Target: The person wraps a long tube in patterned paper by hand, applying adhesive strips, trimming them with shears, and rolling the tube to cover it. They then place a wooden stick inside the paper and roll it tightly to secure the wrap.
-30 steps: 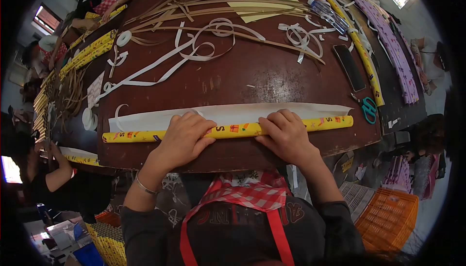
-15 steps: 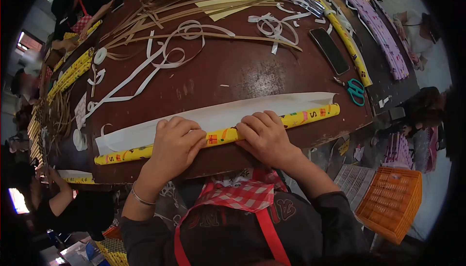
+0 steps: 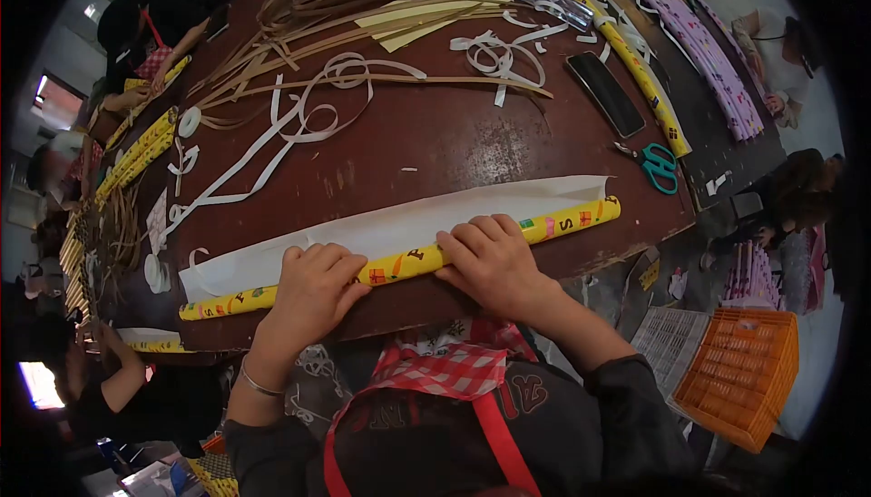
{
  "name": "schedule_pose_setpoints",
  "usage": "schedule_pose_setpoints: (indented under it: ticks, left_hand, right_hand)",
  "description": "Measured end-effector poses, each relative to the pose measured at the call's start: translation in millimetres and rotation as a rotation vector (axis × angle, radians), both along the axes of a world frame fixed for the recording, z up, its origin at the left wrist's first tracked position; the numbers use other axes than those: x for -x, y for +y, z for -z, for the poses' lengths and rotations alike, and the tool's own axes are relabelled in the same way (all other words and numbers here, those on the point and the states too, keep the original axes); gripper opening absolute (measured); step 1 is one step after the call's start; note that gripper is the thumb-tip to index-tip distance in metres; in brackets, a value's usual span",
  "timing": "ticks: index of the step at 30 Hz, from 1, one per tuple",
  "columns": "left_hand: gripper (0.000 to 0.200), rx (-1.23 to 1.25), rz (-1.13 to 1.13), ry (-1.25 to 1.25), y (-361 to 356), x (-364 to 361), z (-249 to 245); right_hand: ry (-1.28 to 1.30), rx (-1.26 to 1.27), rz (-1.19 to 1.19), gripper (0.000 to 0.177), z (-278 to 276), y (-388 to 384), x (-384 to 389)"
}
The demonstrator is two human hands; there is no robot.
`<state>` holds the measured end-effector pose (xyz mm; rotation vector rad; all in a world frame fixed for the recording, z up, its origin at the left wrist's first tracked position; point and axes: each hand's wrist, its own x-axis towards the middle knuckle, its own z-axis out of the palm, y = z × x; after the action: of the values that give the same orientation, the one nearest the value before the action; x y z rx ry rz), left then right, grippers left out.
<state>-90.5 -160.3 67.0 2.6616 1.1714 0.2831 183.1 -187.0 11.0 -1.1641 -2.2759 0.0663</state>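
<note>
A sheet of yellow printed wrapping paper (image 3: 408, 262) lies partly rolled into a long tube along the table's near side. Its white underside (image 3: 363, 225) stretches out flat beyond the tube. My left hand (image 3: 313, 288) presses on the tube left of the middle, fingers curled over it and thumb at the near side. To the right, my right hand (image 3: 494, 261) grips the same tube in the same way. My palms and fingertips are partly hidden. A curled white strip (image 3: 198, 259) rests at the paper's left end.
Teal-handled scissors (image 3: 660, 168), a phone (image 3: 605, 95) and a plastic bottle (image 3: 552, 3) lie on the brown table (image 3: 363, 157). White strips (image 3: 249, 190) and brown strips (image 3: 299, 34) spread across its far side. An orange crate (image 3: 739, 379) stands at lower right. Other people work at left.
The tube has turned under my hands, so different printed figures face up. Both hands stay on it, with fingers shifted slightly. The whole view has moved a little.
</note>
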Motion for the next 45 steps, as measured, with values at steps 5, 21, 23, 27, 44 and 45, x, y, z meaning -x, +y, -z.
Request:
schedule_pose_setpoints:
  ticks: [5,21,23,27,44,45]
  left_hand:
    - [0.027,0.056,0.023,0.039,12,-3,-9]
    - [0.019,-0.272,-0.107,0.126,247,-108,19]
    - [0.025,-0.094,-0.145,0.254,252,-113,11]
    - [0.027,-0.069,-0.151,0.250,255,-115,7]
    - [0.022,-0.045,-0.076,0.129,254,-116,5]
    - [0.022,-0.047,-0.074,0.128,256,-116,7]
  right_hand:
    - [0.016,-0.017,0.003,0.046,1,0,-10]
    - [0.022,-0.025,0.003,0.043,5,0,-11]
    - [0.021,-0.029,0.004,0.043,4,0,-11]
    - [0.025,-0.016,0.002,0.042,5,0,-11]
    - [0.035,-0.017,0.000,0.042,6,1,-11]
    - [0.055,-0.056,-0.010,0.040,7,2,-11]
